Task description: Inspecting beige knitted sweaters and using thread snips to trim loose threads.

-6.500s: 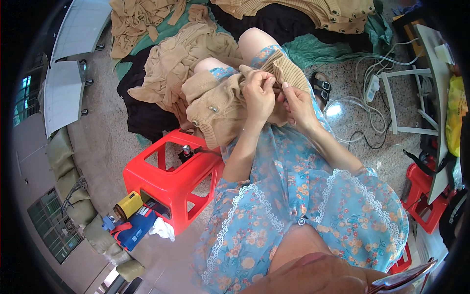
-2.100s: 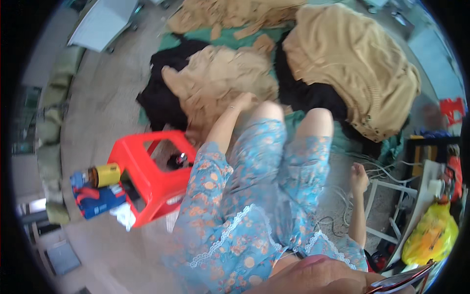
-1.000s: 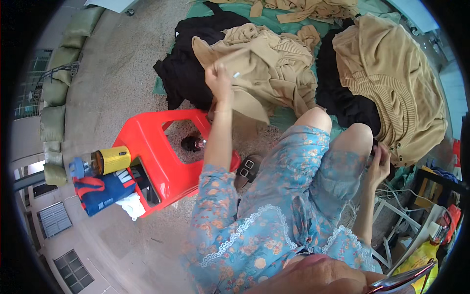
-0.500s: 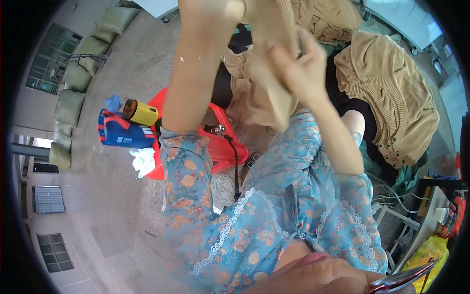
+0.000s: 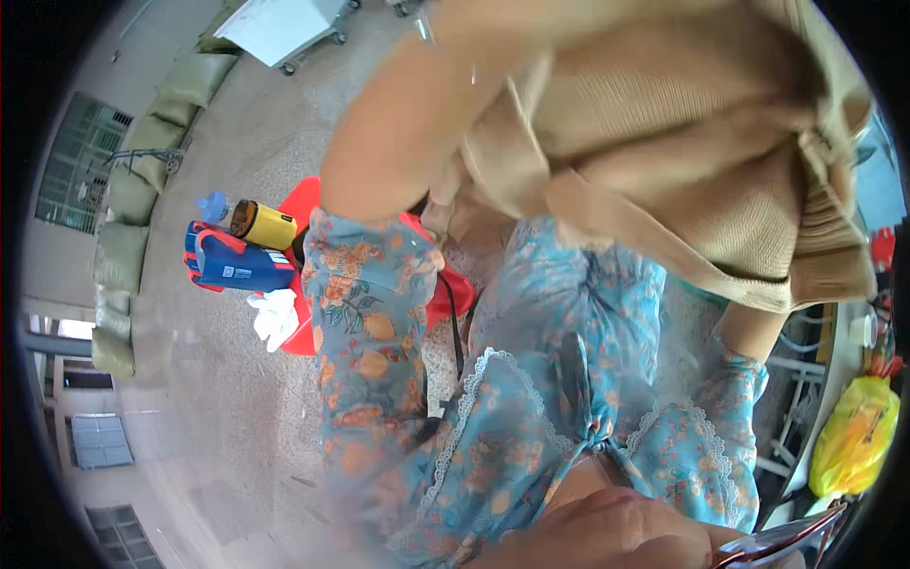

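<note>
A tan ribbed knit garment [image 5: 682, 152] hangs raised in front of me, filling the upper right and blurred by motion. My left arm [image 5: 408, 133] reaches up beside it and bends right along the top edge. Its hand is lost in blur there, so its fingers do not show. The garment's lower ribbed edge drapes over my right forearm [image 5: 754, 332], and the cloth hides my right hand. Below the garment is my lap in blue floral cloth [image 5: 569, 313].
At left, a red plastic stool [image 5: 308, 318] holds a blue box-like pack [image 5: 237, 261], a yellow-labelled brown jar [image 5: 265, 226] and white crumpled tissue [image 5: 275, 318]. Sacks [image 5: 123, 256] line the wall. A white wheeled cart [image 5: 284, 33] stands far off; a yellow bag [image 5: 858, 431] hangs right.
The garment has been lifted and swung right, spreading wide and covering the tan pile behind it. My left arm now crosses the top, and my right hand has moved out of sight under the cloth.
</note>
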Motion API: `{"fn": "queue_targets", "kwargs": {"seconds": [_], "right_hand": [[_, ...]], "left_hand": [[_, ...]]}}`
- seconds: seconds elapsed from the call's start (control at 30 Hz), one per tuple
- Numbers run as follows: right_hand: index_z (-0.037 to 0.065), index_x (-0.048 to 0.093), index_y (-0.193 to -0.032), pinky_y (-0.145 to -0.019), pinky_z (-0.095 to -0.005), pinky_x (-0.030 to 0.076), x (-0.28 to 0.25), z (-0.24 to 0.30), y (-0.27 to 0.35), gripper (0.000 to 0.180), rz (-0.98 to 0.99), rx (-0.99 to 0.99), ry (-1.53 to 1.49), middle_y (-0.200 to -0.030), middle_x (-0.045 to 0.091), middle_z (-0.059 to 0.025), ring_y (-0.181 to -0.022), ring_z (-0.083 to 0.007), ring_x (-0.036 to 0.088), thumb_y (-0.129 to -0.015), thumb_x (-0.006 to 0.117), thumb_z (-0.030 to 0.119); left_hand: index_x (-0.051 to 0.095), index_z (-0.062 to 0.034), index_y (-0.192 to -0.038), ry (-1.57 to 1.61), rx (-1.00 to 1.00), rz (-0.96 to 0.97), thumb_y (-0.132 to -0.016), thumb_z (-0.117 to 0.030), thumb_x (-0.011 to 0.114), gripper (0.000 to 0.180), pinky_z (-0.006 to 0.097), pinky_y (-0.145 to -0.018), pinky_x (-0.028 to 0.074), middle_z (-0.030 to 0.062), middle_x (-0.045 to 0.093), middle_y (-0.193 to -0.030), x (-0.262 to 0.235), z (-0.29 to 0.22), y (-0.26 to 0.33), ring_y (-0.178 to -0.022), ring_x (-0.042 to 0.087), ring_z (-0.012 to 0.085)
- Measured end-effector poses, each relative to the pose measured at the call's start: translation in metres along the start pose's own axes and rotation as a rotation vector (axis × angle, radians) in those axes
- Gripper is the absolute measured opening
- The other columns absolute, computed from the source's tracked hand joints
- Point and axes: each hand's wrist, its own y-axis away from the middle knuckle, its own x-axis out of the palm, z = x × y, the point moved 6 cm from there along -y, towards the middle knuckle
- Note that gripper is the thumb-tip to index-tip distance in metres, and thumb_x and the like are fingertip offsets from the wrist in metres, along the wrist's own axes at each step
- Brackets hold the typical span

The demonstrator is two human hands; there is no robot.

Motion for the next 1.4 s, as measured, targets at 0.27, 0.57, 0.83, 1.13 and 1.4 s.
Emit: {"fn": "queue_targets", "kwargs": {"seconds": [0.27, 0.57, 0.83, 1.13, 1.4], "right_hand": [[0.004, 0.066, -0.094, -0.063, -0.0311, 0.049, -0.156, -0.156, 0.343, 0.030, 0.334, 0.856, 0.689, -0.081, 0.068, -0.0097, -0.067, -0.0183, 0.063, -0.076, 0.072, 0.027], [0.002, 0.065, -0.102, -0.072, -0.0238, 0.048, -0.113, -0.116, 0.346, 0.018, 0.158, 0.881, 0.480, -0.085, 0.065, -0.0029, -0.078, -0.0096, 0.059, -0.088, 0.064, 0.014], [0.018, 0.046, -0.135, -0.071, -0.0318, 0.055, 0.132, 0.019, 0.256, 0.069, 0.888, 0.207, -0.033, -0.142, 0.044, -0.0064, -0.105, -0.0261, 0.062, -0.073, 0.076, 0.023], [0.002, 0.068, -0.095, -0.069, -0.0367, 0.049, 0.211, 0.012, 0.170, 0.022, 0.725, 0.449, -0.140, -0.077, 0.065, -0.0186, -0.074, -0.0303, 0.066, -0.083, 0.065, 0.021], [-0.003, 0.057, -0.085, -0.055, -0.0287, 0.037, 0.223, 0.047, 0.066, 0.008, 0.426, 0.208, -0.115, -0.063, 0.050, -0.0083, -0.057, -0.0154, 0.042, -0.085, 0.059, 0.005]], "left_hand": [[0.064, -0.0002, -0.107, 0.086, -0.613, 0.372, -0.083, -0.011, 0.065, 0.026, 0.035, -0.083, 0.049, 0.0147, 0.066, -0.104, 0.123, 0.112, 0.290, -0.096, 0.064, 0.0284], [0.055, 0.0007, -0.121, 0.144, -1.201, -0.015, -0.078, -0.003, 0.069, 0.045, 0.032, -0.093, 0.046, 0.0113, 0.061, -0.117, 0.134, 0.074, 0.464, -0.106, 0.059, 0.0210], [0.059, 0.0003, -0.090, 0.409, -1.230, -0.505, -0.091, -0.009, 0.058, 0.010, 0.023, -0.072, 0.042, -0.0003, 0.057, -0.083, 0.140, 0.114, 0.443, -0.079, 0.052, 0.0076], [0.059, -0.0020, -0.089, 0.396, -0.972, -0.575, -0.093, -0.015, 0.058, 0.014, 0.020, -0.068, 0.039, -0.0022, 0.056, -0.080, 0.086, 0.143, 0.335, -0.075, 0.049, 0.0046], [0.058, -0.0038, -0.097, 0.391, -1.210, -0.355, -0.091, -0.013, 0.062, 0.012, 0.023, -0.058, 0.049, 0.0010, 0.061, -0.081, 0.180, 0.119, 0.405, -0.071, 0.058, 0.0076]]}}
